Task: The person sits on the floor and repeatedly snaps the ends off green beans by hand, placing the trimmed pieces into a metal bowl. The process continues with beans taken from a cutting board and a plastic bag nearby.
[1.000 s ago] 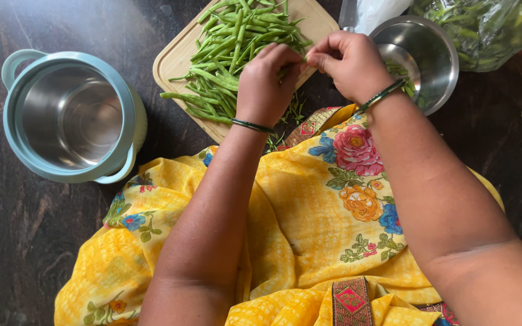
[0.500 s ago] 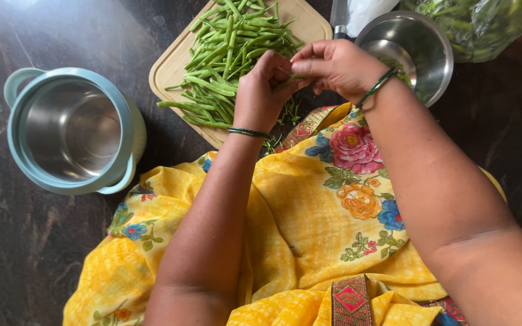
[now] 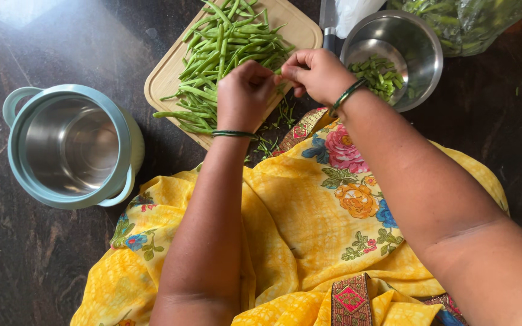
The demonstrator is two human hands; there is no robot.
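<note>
Head view: you pinch 1 green bean [image 3: 278, 71] between both hands at the near edge of the cutting board [image 3: 167, 75]. Most beans [image 3: 225, 48] still lie whole on that board; few cut pieces [image 3: 379, 69] sit in the steel bowl [image 3: 421, 42] right of it. Your left hand [image 3: 244, 96] and right hand [image 3: 318, 72] meet fingertip to fingertip, wrists bent inward

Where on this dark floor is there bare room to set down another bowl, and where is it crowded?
Bare: the dark floor above the blue pot, left of the cutting board; also below the pot, beside the yellow cloth. Crowded: around the left hand, right hand, beans and steel bowl.
</note>
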